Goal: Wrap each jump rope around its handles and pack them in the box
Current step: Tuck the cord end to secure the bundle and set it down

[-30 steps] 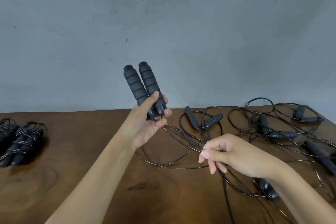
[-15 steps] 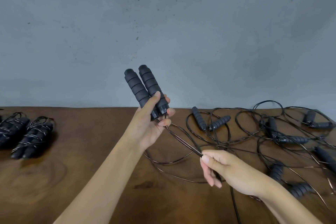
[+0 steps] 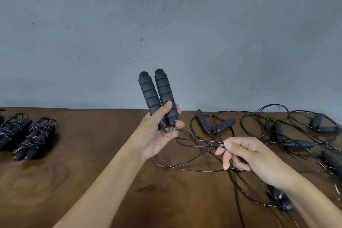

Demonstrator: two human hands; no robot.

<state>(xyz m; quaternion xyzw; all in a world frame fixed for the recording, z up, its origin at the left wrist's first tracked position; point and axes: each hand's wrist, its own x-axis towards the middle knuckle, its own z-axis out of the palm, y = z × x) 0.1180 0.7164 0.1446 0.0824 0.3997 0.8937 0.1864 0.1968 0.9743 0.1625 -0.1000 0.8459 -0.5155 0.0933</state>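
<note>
**Item on hand: one jump rope, unwrapped, handles paired**

1. Left hand (image 3: 157,135), centre of the frame: I see it grip the pair of handles (image 3: 158,96) of one jump rope near their lower ends, thumb across the front, fingers curled round the back. The two black ribbed foam handles stand side by side, touching, tilted slightly to the left, raised above the table (image 3: 96,153) against the grey wall (image 3: 166,24).

2. Right hand (image 3: 251,155), right of centre and lower: thumb and forefinger pinch the cord (image 3: 196,141) that runs from the handles' lower ends; the other fingers hang loosely curled below. I count more than one strand passing through the pinch; how many, I cannot tell.

3. Loose ropes (image 3: 277,135), right third of the frame: several unwrapped jump ropes lie tangled on the table, black handles scattered among overlapping loops of cord. One pair of handles (image 3: 214,124) lies just right of the left hand.

4. Wrapped bundles (image 3: 35,139), left edge of the frame: two finished bundles lie side by side, cord wound round the handles, well apart from the tangle.
</note>
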